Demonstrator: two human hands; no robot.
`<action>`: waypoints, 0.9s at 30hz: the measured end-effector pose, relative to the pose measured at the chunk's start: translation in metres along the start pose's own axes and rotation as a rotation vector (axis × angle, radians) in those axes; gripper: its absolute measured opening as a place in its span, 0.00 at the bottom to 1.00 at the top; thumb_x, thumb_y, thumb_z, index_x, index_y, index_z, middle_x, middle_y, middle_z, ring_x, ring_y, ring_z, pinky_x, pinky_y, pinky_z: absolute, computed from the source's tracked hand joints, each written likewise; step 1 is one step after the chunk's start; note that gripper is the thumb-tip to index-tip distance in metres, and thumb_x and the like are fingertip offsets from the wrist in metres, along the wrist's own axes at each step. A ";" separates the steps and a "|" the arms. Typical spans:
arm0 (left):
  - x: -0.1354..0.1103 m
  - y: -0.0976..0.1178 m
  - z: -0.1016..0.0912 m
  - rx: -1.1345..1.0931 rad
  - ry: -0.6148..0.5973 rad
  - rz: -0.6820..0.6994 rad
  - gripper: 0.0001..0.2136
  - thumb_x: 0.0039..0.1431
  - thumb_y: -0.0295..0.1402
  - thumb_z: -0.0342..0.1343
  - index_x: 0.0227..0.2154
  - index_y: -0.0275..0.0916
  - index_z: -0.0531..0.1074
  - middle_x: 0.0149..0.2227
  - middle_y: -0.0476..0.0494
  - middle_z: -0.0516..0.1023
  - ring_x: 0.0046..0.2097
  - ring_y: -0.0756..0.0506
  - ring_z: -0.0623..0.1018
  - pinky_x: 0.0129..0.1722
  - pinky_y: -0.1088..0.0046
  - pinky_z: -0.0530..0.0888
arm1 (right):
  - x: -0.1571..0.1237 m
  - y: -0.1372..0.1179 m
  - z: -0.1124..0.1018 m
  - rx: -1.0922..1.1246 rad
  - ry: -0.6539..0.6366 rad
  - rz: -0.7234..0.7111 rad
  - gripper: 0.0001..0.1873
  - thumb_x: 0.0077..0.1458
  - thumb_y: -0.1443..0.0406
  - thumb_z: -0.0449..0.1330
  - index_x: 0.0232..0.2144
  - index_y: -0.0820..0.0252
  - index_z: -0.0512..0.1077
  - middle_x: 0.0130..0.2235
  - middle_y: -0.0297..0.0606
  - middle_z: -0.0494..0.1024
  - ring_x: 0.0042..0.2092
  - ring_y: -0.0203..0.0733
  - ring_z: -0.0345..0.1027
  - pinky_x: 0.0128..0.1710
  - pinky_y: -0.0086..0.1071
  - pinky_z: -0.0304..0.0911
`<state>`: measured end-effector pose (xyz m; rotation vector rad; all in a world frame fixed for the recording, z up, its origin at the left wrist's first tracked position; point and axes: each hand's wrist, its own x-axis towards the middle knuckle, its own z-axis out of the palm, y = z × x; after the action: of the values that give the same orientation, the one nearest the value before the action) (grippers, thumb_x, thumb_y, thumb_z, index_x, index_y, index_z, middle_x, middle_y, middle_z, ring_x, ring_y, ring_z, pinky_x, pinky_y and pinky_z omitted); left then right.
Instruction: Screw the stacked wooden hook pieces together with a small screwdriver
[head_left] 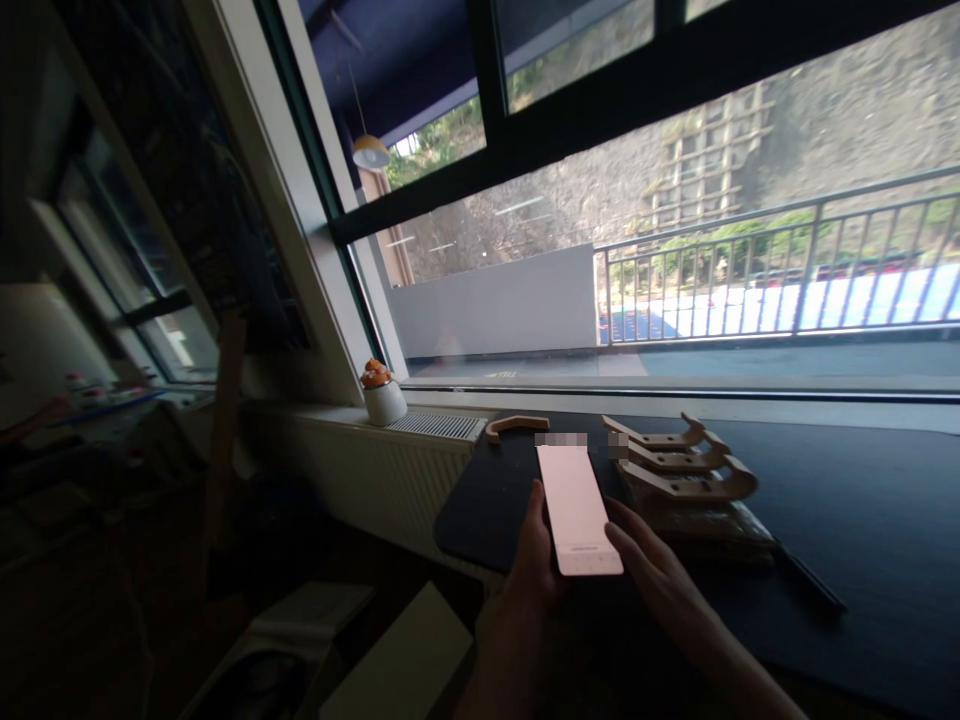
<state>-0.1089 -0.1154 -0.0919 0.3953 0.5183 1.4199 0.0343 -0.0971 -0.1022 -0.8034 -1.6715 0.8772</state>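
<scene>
A smartphone [577, 510] with a bright, nearly blank screen is held up above the dark table's near edge. My left hand [534, 550] wraps its left side and lower back. On the other side, my right hand [646, 550] grips the right edge, its thumb beside the screen. Most of the fingers are hidden behind the phone. Several curved wooden hooks [694, 485] lie to the right on a clear plastic-wrapped packet [697, 530]. Beyond the phone, a single bent wooden piece [517, 425] rests on the table.
The black table [885, 520] stands against a large window. A thin black pen-like stick [814, 580] lies beside the packet. Left of the table are a radiator [375, 475] and a white pot [385, 403] with an orange top. Pale boards [409, 660] sit low at the front.
</scene>
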 end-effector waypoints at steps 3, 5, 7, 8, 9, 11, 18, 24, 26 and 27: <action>0.001 0.000 0.000 -0.005 0.022 -0.016 0.29 0.62 0.52 0.46 0.46 0.27 0.74 0.41 0.29 0.81 0.48 0.32 0.78 0.51 0.54 0.70 | -0.001 0.007 -0.002 0.206 -0.080 0.198 0.32 0.53 0.45 0.60 0.52 0.58 0.73 0.54 0.46 0.76 0.56 0.58 0.68 0.55 0.48 0.64; 0.000 0.000 0.001 -0.004 0.032 -0.015 0.29 0.62 0.51 0.45 0.47 0.27 0.73 0.41 0.30 0.81 0.48 0.32 0.78 0.51 0.54 0.70 | -0.001 0.012 -0.002 0.267 -0.092 0.232 0.35 0.50 0.44 0.62 0.54 0.57 0.71 0.56 0.46 0.74 0.58 0.59 0.64 0.58 0.50 0.60; 0.000 0.001 0.002 0.001 0.045 -0.012 0.29 0.63 0.51 0.45 0.48 0.27 0.72 0.41 0.30 0.81 0.48 0.33 0.78 0.51 0.54 0.70 | -0.002 0.017 -0.001 0.282 -0.098 0.236 0.35 0.49 0.45 0.62 0.55 0.57 0.70 0.57 0.45 0.73 0.59 0.58 0.63 0.59 0.50 0.58; -0.001 0.001 0.002 0.003 0.051 -0.013 0.29 0.63 0.51 0.44 0.49 0.27 0.72 0.41 0.30 0.81 0.48 0.33 0.78 0.51 0.54 0.70 | -0.002 0.018 -0.001 0.283 -0.100 0.238 0.35 0.50 0.45 0.62 0.55 0.57 0.70 0.57 0.45 0.73 0.59 0.58 0.63 0.59 0.50 0.57; -0.001 0.001 0.003 0.006 0.053 -0.018 0.29 0.63 0.51 0.44 0.50 0.27 0.72 0.42 0.30 0.81 0.48 0.33 0.78 0.51 0.54 0.70 | -0.002 0.018 -0.002 0.287 -0.104 0.242 0.35 0.50 0.46 0.62 0.55 0.57 0.70 0.57 0.45 0.73 0.59 0.57 0.63 0.60 0.50 0.57; -0.001 0.001 0.002 0.008 0.051 -0.030 0.30 0.63 0.51 0.44 0.50 0.27 0.71 0.42 0.30 0.81 0.47 0.33 0.79 0.51 0.54 0.70 | -0.003 0.017 -0.003 0.295 -0.112 0.255 0.34 0.50 0.46 0.62 0.55 0.57 0.70 0.57 0.45 0.73 0.59 0.57 0.63 0.60 0.50 0.56; -0.002 0.000 0.002 0.011 0.030 -0.025 0.29 0.63 0.51 0.45 0.48 0.27 0.73 0.41 0.31 0.81 0.46 0.34 0.79 0.49 0.55 0.71 | -0.003 0.009 -0.007 0.301 -0.113 0.288 0.33 0.49 0.48 0.63 0.54 0.56 0.71 0.56 0.44 0.74 0.58 0.58 0.64 0.59 0.51 0.56; -0.004 0.000 0.002 0.021 0.034 -0.026 0.28 0.61 0.52 0.47 0.45 0.28 0.74 0.39 0.31 0.81 0.44 0.34 0.80 0.47 0.56 0.73 | -0.004 0.007 -0.009 0.293 -0.102 0.313 0.31 0.48 0.50 0.64 0.53 0.55 0.72 0.55 0.44 0.75 0.58 0.59 0.65 0.59 0.53 0.57; -0.004 0.000 0.002 0.024 0.036 -0.018 0.28 0.62 0.51 0.47 0.45 0.28 0.74 0.38 0.32 0.81 0.43 0.34 0.80 0.47 0.57 0.73 | -0.004 0.006 -0.009 0.304 -0.108 0.311 0.31 0.48 0.50 0.64 0.53 0.55 0.72 0.55 0.44 0.75 0.57 0.59 0.65 0.58 0.52 0.58; -0.004 0.000 0.002 0.025 0.035 -0.015 0.28 0.62 0.51 0.47 0.45 0.28 0.74 0.38 0.32 0.81 0.43 0.34 0.80 0.47 0.57 0.73 | -0.004 0.005 -0.009 0.311 -0.113 0.309 0.31 0.48 0.50 0.64 0.54 0.55 0.72 0.55 0.44 0.75 0.57 0.59 0.65 0.57 0.52 0.59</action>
<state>-0.1082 -0.1195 -0.0895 0.3863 0.5666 1.4091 0.0448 -0.0966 -0.1070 -0.8179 -1.4764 1.3825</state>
